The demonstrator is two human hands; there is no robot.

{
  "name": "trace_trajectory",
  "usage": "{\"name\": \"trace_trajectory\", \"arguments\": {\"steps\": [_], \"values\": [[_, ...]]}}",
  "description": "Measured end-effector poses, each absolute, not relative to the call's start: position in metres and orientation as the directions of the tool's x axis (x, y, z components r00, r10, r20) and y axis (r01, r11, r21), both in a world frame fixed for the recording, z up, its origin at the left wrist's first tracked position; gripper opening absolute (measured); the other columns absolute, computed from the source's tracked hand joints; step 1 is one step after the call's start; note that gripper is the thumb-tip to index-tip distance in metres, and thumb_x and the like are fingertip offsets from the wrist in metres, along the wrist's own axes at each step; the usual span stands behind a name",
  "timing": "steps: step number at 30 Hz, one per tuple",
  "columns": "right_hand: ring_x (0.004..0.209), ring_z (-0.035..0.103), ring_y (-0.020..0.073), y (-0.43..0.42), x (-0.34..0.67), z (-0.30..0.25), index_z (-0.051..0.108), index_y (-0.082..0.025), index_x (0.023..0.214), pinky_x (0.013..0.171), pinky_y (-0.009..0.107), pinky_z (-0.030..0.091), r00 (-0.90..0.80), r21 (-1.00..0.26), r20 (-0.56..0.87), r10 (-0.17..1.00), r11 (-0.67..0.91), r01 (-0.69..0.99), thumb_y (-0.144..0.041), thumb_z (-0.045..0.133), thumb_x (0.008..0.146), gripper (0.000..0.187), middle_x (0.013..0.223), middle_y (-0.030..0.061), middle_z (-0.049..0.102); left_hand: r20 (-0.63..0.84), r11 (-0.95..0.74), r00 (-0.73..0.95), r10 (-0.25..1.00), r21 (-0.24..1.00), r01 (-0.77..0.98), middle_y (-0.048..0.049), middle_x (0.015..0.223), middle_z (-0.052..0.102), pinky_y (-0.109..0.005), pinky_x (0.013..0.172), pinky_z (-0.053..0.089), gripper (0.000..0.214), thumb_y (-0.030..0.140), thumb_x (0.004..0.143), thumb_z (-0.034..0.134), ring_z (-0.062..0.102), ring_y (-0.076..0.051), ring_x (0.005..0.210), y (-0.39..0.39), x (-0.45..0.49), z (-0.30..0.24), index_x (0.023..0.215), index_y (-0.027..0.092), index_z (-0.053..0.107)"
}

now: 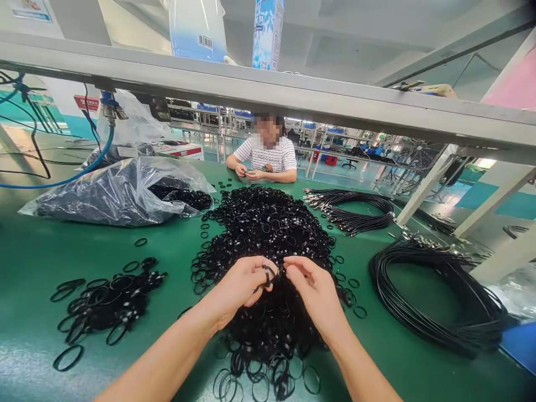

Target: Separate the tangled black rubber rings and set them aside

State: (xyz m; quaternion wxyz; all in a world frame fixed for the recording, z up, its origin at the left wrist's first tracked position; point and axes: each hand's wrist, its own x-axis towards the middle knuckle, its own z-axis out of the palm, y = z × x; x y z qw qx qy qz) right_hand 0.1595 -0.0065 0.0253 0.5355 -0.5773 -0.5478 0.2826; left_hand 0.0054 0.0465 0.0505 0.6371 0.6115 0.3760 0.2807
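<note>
A large heap of black rings [268, 223] spreads over the green table in front of me. Above its near half, my left hand [253, 279] is closed on a black ring [267, 274] that shows at its fingers. Close beside it, my right hand [307, 279] pinches a small dark piece, which looks like another black ring [281, 269], between thumb and fingers. The fingertips of both hands nearly meet. Loose rings [251, 379] lie at the heap's near edge, below my wrists.
A smaller pile of black rings [111, 301] lies at left, before a clear plastic bag [113, 192] of black parts. Coiled black cables [419, 301] and another coil [355, 209] lie right. A shelf beam [268, 92] crosses overhead. Opposite sits a person [266, 156], hands together.
</note>
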Motion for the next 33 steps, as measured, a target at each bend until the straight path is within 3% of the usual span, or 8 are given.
{"name": "trace_trajectory", "arguments": {"steps": [4, 7, 13, 18, 20, 24, 27, 33], "values": [[0.07, 0.063, 0.0154, -0.006, 0.154, 0.026, 0.065, -0.016, 0.094, 0.062, 0.024, 0.048, 0.19, -0.977, 0.172, 0.967, 0.142, 0.161, -0.027, 0.063, 0.077, 0.02, 0.08, 0.0031, 0.068, -0.138, 0.099, 0.57, 0.81, 0.99, 0.098, 0.0073, 0.058, 0.048, -0.014, 0.031, 0.011, 0.01, 0.024, 0.079, 0.048, 0.023, 0.001, 0.031, 0.044, 0.007, 0.051, 0.078, 0.016, 0.054], [0.062, 0.059, 0.0133, -0.004, 0.159, 0.023, 0.065, -0.016, 0.086, 0.058, 0.024, 0.047, 0.259, -0.976, 0.175, 0.95, 0.132, 0.176, -0.025, 0.059, 0.078, 0.014, 0.071, 0.0011, 0.064, -0.135, 0.095, 0.566, 0.814, 0.99, 0.1, 0.0087, 0.056, 0.043, -0.014, 0.032, 0.012, 0.011, 0.024, 0.08, 0.045, 0.022, 0.001, 0.033, 0.044, 0.007, 0.052, 0.073, 0.017, 0.051], [0.068, 0.059, 0.0165, -0.002, 0.178, 0.015, 0.063, -0.019, 0.091, 0.065, 0.03, 0.047, 0.419, -0.944, 0.235, 0.877, 0.103, 0.314, -0.028, 0.053, 0.082, 0.015, 0.077, 0.0019, 0.064, -0.122, 0.079, 0.553, 0.824, 0.992, 0.1, 0.0097, 0.053, 0.039, -0.015, 0.034, 0.012, 0.019, 0.027, 0.083, 0.044, 0.023, 0.0, 0.033, 0.045, 0.004, 0.054, 0.066, 0.017, 0.047], [0.093, 0.057, 0.0206, -0.009, 0.174, 0.027, 0.071, -0.024, 0.083, 0.077, 0.032, 0.043, 0.318, -0.848, 0.337, 0.886, 0.14, 0.511, -0.028, 0.059, 0.08, 0.014, 0.108, 0.0035, 0.06, -0.125, 0.066, 0.525, 0.842, 0.989, 0.13, 0.0053, 0.062, 0.052, -0.016, 0.032, 0.011, 0.014, 0.028, 0.08, 0.052, 0.024, 0.0, 0.033, 0.046, 0.005, 0.05, 0.079, 0.016, 0.058], [0.095, 0.056, 0.0188, -0.013, 0.166, 0.035, 0.071, -0.025, 0.088, 0.074, 0.028, 0.043, 0.265, -0.808, 0.374, 0.889, 0.171, 0.565, -0.03, 0.056, 0.083, 0.016, 0.111, 0.0027, 0.057, -0.121, 0.056, 0.524, 0.843, 0.989, 0.138, 0.0054, 0.06, 0.052, -0.016, 0.032, 0.011, 0.018, 0.032, 0.079, 0.055, 0.024, 0.0, 0.033, 0.046, 0.006, 0.048, 0.084, 0.015, 0.061], [0.075, 0.059, 0.0132, -0.016, 0.149, 0.044, 0.069, -0.028, 0.091, 0.062, 0.023, 0.043, 0.141, -0.833, 0.326, 0.935, 0.213, 0.51, -0.024, 0.061, 0.081, 0.014, 0.085, -0.003, 0.063, -0.117, 0.038, 0.567, 0.815, 0.988, 0.149, 0.0064, 0.055, 0.05, -0.017, 0.033, 0.015, 0.027, 0.031, 0.079, 0.056, 0.023, -0.002, 0.035, 0.042, 0.006, 0.047, 0.099, 0.015, 0.064], [0.072, 0.059, 0.013, -0.014, 0.146, 0.039, 0.07, -0.025, 0.079, 0.065, 0.023, 0.043, 0.18, -0.868, 0.299, 0.937, 0.189, 0.459, -0.015, 0.059, 0.078, 0.015, 0.078, -0.0035, 0.065, -0.121, 0.047, 0.605, 0.787, 0.989, 0.137, 0.0, 0.075, 0.061, -0.017, 0.034, 0.018, 0.031, 0.029, 0.078, 0.057, 0.026, -0.001, 0.037, 0.041, 0.006, 0.048, 0.106, 0.016, 0.062], [0.065, 0.057, 0.0129, -0.007, 0.162, 0.022, 0.061, -0.023, 0.082, 0.06, 0.022, 0.044, 0.292, -0.92, 0.24, 0.926, 0.121, 0.373, -0.022, 0.051, 0.083, 0.009, 0.07, -0.0038, 0.061, -0.138, 0.049, 0.514, 0.847, 0.982, 0.183, -0.0017, 0.07, 0.065, -0.016, 0.033, 0.018, 0.021, 0.024, 0.074, 0.059, 0.029, -0.001, 0.036, 0.047, 0.003, 0.044, 0.091, 0.013, 0.065]]}}
